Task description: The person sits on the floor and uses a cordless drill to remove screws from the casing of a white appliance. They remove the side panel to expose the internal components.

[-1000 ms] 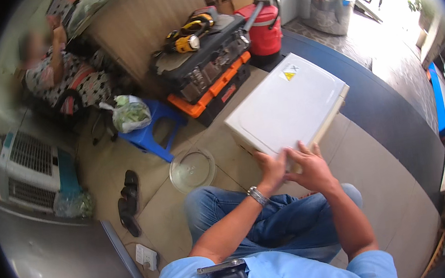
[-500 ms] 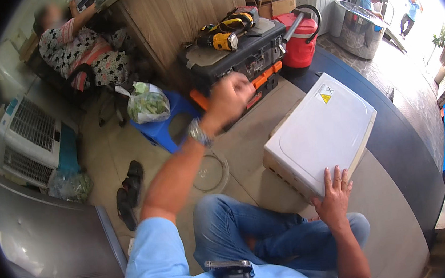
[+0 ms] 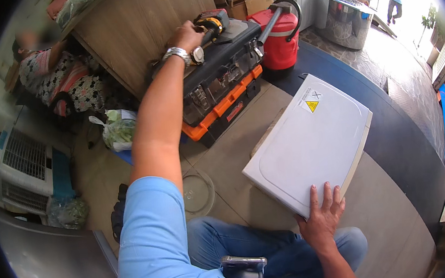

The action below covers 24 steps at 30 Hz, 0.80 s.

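My left arm [image 3: 158,113] is stretched forward over a black and orange toolbox [image 3: 218,99]. On its lid, my left hand [image 3: 187,37] has its fingers closed around a yellow and black cordless drill [image 3: 213,24], partly hidden behind the hand. In front of my bent knees, a white box-shaped appliance [image 3: 314,141], apparently a microwave oven, rests on the floor with a yellow warning triangle on its upper face. Fingers spread, my right hand [image 3: 323,215] lies on its near corner. A round glass turntable plate [image 3: 198,194] lies on the floor left of the appliance.
Behind the toolbox stand a red vacuum canister [image 3: 277,42] and a cardboard box [image 3: 246,0]. A wooden desk [image 3: 137,34] is at the far left, with a seated person [image 3: 61,74] beside it. A bag of greens [image 3: 117,129] sits left of my arm. Two people are outside.
My left hand has moved forward and left from above the toolbox's front edge onto the drill. My right hand stays on the appliance's near corner. The whole view has shifted slightly.
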Motion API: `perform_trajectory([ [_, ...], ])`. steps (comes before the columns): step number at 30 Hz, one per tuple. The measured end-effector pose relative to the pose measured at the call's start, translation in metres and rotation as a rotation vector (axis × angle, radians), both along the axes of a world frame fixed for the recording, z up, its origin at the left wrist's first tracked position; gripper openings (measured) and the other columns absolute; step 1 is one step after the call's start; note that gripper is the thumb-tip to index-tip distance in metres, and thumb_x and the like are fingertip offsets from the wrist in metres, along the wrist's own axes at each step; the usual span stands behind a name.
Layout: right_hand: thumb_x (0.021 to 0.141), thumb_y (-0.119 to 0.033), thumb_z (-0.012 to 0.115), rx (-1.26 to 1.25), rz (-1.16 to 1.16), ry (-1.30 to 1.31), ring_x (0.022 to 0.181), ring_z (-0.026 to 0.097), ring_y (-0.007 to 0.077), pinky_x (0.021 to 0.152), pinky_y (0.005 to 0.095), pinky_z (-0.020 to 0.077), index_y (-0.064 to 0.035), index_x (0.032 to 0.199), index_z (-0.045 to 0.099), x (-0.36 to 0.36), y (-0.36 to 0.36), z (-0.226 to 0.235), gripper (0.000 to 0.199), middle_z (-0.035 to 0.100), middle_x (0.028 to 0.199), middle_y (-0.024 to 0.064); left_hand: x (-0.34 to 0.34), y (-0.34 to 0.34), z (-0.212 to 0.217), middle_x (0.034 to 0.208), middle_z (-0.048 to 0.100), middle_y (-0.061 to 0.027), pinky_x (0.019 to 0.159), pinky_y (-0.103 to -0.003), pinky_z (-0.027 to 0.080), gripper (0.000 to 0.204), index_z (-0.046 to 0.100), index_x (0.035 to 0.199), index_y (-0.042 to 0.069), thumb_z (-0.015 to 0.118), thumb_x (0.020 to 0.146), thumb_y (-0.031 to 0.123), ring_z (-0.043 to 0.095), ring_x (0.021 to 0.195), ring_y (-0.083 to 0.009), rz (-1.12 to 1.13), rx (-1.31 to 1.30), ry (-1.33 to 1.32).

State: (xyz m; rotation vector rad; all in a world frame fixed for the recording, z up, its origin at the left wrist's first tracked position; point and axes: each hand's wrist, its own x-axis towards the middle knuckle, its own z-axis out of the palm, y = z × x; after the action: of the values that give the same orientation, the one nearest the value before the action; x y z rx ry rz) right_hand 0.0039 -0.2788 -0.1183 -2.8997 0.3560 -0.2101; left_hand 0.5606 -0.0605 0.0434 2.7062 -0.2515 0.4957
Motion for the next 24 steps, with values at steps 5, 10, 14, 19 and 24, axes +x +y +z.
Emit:
perform_trajectory([
  [5,0.066,-0.030,0.088,0.040,0.002,-0.006,0.145,0.019,0.0465,0.113,0.0671,0.0189,-0.0098,0.146,0.045,-0.001,-0.006,0.000,0.093,0.029,0.153,0.0234,-0.012,0.030,0.005,0.099,0.071,-0.0192,0.082,-0.047,0.052,0.028,0.066,0.103,0.004,0.070,0.088,0.028,0.068,0.096,-0.0389,0.017,-0.214,-0.237],
  [10,0.066,-0.030,0.088,0.060,0.023,-0.021,0.145,0.017,0.0464,0.113,0.0682,0.0186,-0.0101,0.146,0.045,-0.001,-0.001,0.000,0.093,0.028,0.153,0.0231,-0.014,0.060,0.000,0.100,0.070,-0.0232,0.085,-0.046,0.051,0.028,0.065,0.103,0.001,0.067,0.088,0.025,0.067,0.100,-0.0382,0.005,-0.356,-0.289],
  [14,0.068,-0.033,0.086,0.026,0.024,-0.004,0.144,0.017,0.0464,0.112,0.0698,0.0190,-0.0112,0.146,0.045,-0.001,0.000,0.001,0.091,0.028,0.153,0.0226,-0.009,0.062,-0.003,0.101,0.070,-0.0238,0.087,-0.047,0.051,0.033,0.063,0.106,0.003,0.062,0.088,0.030,0.066,0.099,-0.0416,-0.146,-0.240,-0.142],
  [19,0.071,-0.032,0.085,0.035,0.118,0.195,0.135,0.039,0.0441,0.112,0.0657,0.0225,-0.0069,0.133,0.057,0.026,-0.008,0.064,0.073,0.052,0.135,0.0212,-0.007,0.040,0.001,0.099,0.070,-0.0236,0.085,-0.047,0.051,0.033,0.065,0.098,0.001,0.060,0.081,0.029,0.065,0.096,-0.0431,-0.241,-0.110,-0.097],
  [24,0.080,-0.020,0.073,0.063,0.563,-0.368,0.115,0.055,0.0350,0.100,0.0489,0.0409,-0.0049,0.114,0.064,0.183,0.004,0.119,0.039,0.064,0.110,0.0146,0.029,0.068,-0.030,0.109,0.063,-0.0212,0.091,-0.040,0.049,0.057,0.059,0.118,-0.002,0.076,0.076,0.033,0.061,0.106,-0.0301,-0.421,-0.265,-0.133],
])
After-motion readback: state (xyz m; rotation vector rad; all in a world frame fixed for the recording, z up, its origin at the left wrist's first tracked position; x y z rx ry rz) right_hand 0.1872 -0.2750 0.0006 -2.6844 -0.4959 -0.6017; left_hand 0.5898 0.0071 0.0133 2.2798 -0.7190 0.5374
